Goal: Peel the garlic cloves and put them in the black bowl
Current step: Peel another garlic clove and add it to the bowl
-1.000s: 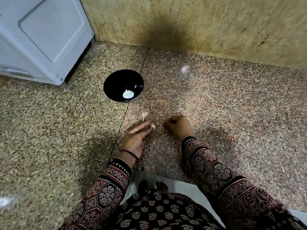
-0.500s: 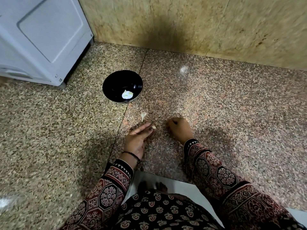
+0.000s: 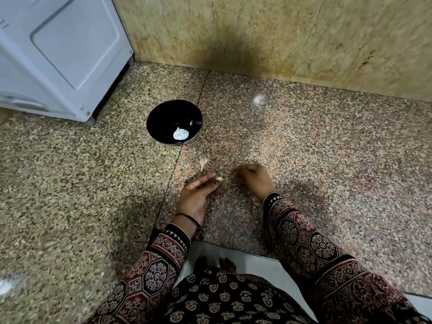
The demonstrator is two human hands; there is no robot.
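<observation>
The black bowl (image 3: 153,118) stands on the speckled stone floor and holds peeled garlic (image 3: 180,134), pale against the black. A loose unpeeled clove (image 3: 203,162) lies on the floor between the bowl and my hands. My left hand (image 3: 197,195) rests low over the floor, and its thumb and fingertips pinch a small garlic clove (image 3: 219,178). Just to the right, my right hand (image 3: 256,180) sits on the floor with its fingers curled under. It is blurred, and I see nothing in it.
A white appliance (image 3: 70,54) stands at the back left, close to the bowl. A tan stone wall (image 3: 280,38) closes off the far side. My patterned sleeves and lap fill the near edge, over a white sheet (image 3: 252,263).
Almost nothing. My right hand's curled fingers have shifted slightly on the floor. My left hand holds the clove in the same spot.
</observation>
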